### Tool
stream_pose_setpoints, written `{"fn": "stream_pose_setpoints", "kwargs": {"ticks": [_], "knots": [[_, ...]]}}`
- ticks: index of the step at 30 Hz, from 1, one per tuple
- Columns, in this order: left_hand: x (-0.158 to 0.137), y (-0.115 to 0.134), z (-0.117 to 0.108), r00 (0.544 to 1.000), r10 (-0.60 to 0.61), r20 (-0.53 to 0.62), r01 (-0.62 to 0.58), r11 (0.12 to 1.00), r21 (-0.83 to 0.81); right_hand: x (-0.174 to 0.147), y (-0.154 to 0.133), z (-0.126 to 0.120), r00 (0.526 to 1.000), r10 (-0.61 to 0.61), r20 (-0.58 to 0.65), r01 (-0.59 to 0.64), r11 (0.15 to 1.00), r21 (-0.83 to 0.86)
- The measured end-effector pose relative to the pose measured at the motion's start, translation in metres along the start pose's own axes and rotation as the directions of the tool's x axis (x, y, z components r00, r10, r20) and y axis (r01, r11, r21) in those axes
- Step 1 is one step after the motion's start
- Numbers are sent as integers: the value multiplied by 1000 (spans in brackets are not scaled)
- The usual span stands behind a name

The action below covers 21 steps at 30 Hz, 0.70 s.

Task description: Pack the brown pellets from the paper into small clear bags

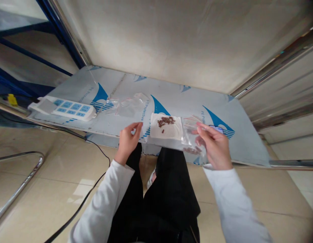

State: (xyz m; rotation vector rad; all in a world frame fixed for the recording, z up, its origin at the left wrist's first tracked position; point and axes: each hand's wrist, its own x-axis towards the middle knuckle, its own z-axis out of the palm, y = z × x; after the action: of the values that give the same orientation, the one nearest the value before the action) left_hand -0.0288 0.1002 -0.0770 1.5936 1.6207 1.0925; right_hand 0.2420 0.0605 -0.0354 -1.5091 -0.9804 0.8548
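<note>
A white sheet (156, 134) lies near the table's front edge, with a pile of small brown cylindrical pieces (166, 120) on it. My left hand (129, 140) is just left of the sheet, thumb and forefinger pinched together; what they hold, if anything, is too small to make out. To the right of the sheet, my right hand (214, 145) is closed on the upper part of a clear plastic bag (190, 136). Several similar brown pieces show in the bottom of that bag. Farther back on the left lie more clear plastic bags (132, 104).
A white power strip (72, 109) with blue sockets sits at the left end of the film-covered table (245, 138). Behind my right hand, a phone-like object (217, 129) is partly hidden. A black cable (95, 184) runs down to the floor. A pale wall stands behind.
</note>
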Motion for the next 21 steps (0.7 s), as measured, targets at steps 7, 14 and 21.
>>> {"fn": "stream_pose_setpoints", "kwargs": {"ticks": [7, 14, 21], "knots": [[51, -50, -1, 993, 73, -95, 2, 785, 620, 99, 54, -29, 975, -161, -150, 41, 802, -596], [12, -47, -6, 981, 115, -156, 13, 765, 644, 56, 56, -12, 882, -471, 28, 337, 587, -736], [26, -52, -19, 962, -79, -262, 236, 726, 646, -1, 39, 26, 849, -509, 140, 486, 650, -584]]}}
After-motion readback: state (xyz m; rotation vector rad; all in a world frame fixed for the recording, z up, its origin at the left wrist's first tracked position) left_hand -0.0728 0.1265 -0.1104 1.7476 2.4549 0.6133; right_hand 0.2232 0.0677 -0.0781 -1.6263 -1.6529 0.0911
